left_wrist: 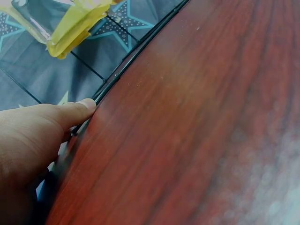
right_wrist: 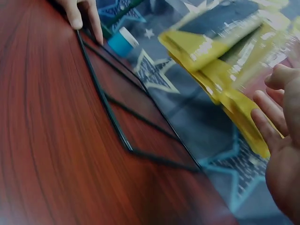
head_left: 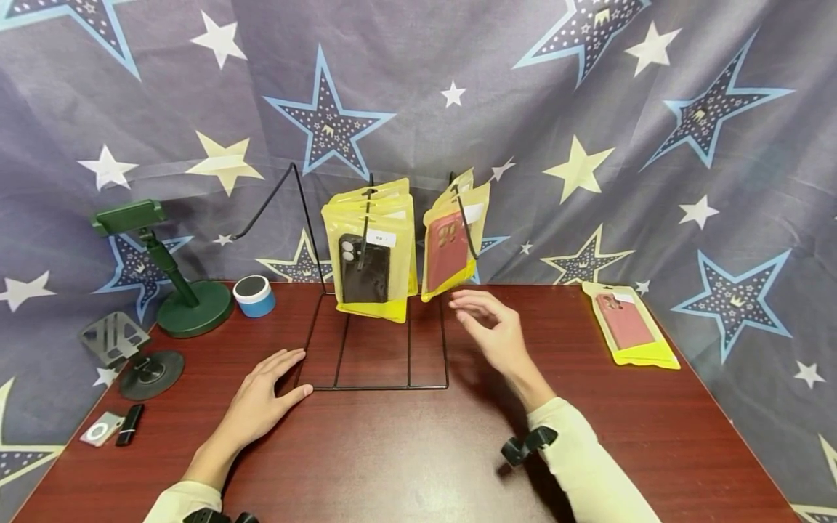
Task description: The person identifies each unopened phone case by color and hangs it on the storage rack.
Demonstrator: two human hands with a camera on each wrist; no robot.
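A black wire display rack (head_left: 379, 388) stands on the table, its hooks rising at the back. From its middle hook hang several yellow-edged pouches, the front one a black phone case pouch (head_left: 366, 269). Another hook holds pouches with a pink phone case pouch (head_left: 451, 250) in front, tilted. My left hand (head_left: 261, 399) rests at the rack's front left corner, thumb (left_wrist: 84, 107) on the wire and fingers along the side. My right hand (head_left: 497, 334) hovers just below and right of the pink case pouch, fingers loosely bent, holding nothing.
Another pink case pouch (head_left: 628, 327) lies at the table's right. To the left stand a green phone stand (head_left: 189, 305), a blue-and-white round container (head_left: 255, 296) and a grey folding stand (head_left: 152, 372). A small black stick (head_left: 129, 425) lies beside a clear packet (head_left: 101, 430). Star-patterned cloth hangs behind.
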